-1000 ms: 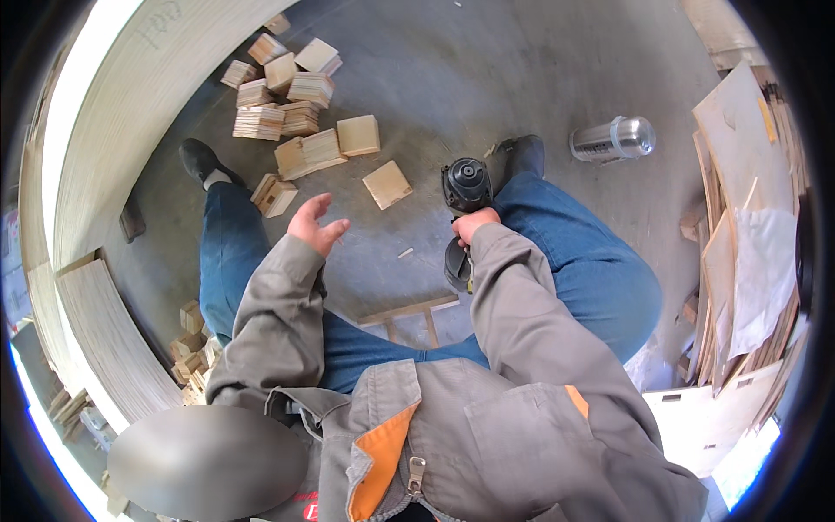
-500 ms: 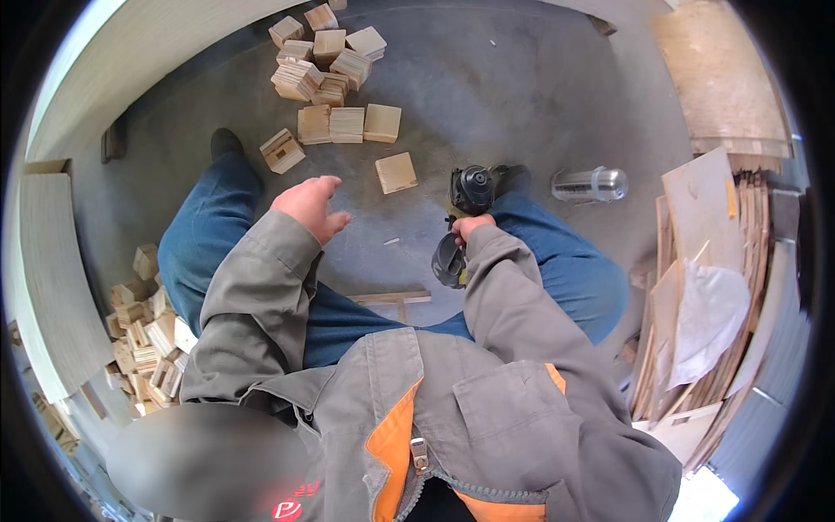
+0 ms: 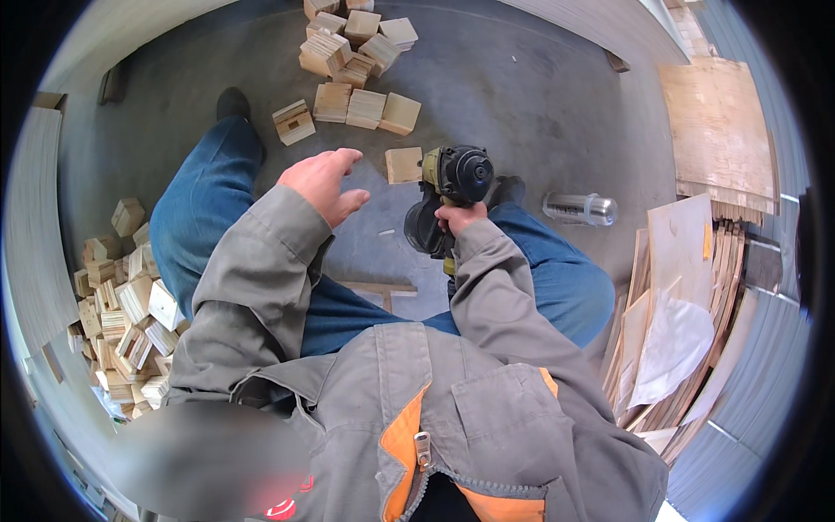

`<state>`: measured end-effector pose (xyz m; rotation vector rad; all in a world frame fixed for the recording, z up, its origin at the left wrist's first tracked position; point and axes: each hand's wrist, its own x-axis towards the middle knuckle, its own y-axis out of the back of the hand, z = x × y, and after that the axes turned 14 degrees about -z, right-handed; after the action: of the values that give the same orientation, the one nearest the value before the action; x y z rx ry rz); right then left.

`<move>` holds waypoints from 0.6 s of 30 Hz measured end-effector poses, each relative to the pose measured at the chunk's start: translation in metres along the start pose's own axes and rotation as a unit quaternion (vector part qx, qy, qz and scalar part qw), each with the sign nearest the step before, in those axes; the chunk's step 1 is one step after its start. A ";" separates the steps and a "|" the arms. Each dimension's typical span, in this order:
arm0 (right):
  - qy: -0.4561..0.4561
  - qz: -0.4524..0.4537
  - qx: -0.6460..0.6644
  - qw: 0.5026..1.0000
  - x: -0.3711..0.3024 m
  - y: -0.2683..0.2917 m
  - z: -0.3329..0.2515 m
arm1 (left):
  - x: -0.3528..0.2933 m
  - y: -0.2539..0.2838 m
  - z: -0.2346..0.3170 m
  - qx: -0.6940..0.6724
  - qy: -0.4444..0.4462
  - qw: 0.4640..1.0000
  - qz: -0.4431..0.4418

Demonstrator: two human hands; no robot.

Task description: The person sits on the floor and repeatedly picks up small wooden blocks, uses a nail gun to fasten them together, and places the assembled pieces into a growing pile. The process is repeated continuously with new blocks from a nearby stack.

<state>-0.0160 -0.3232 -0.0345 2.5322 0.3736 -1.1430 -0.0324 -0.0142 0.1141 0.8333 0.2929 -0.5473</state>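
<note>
wood blocks [image 3: 122, 304] piled lower left | L hand [image 3: 323, 183] open, empty, ctr-left above knee | R hand [image 3: 458, 217] gripping nail gun [image 3: 452, 187], frame ctr | lone block [image 3: 404, 164] just left of gun | metal bottle [image 3: 581, 209] on floor, ctr-right

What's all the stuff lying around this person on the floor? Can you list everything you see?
Wood blocks: a loose pile, pale, floor ahead.
Single wood block: one, pale, just beyond the tool.
More wood blocks: a heap, pale, at the left.
Metal bottle: one, silvery, lying on the floor at the right.
Plywood sheets: a stack, tan, far right.
Wood strip: one, pale, between the legs.
Nail gun: one, black and olive, in the right hand.
Right hand: gripping the tool.
Left hand: open, holding nothing, above the floor.
</note>
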 end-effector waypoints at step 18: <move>0.042 0.028 0.001 0.999 0.033 -0.013 -0.017 | 0.001 -0.005 -0.012 -0.003 0.010 1.000 -0.023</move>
<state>0.0117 -0.3011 -0.0520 2.5819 0.3213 -1.0200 -0.0347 -0.0084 0.1029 0.8279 0.3320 -0.5813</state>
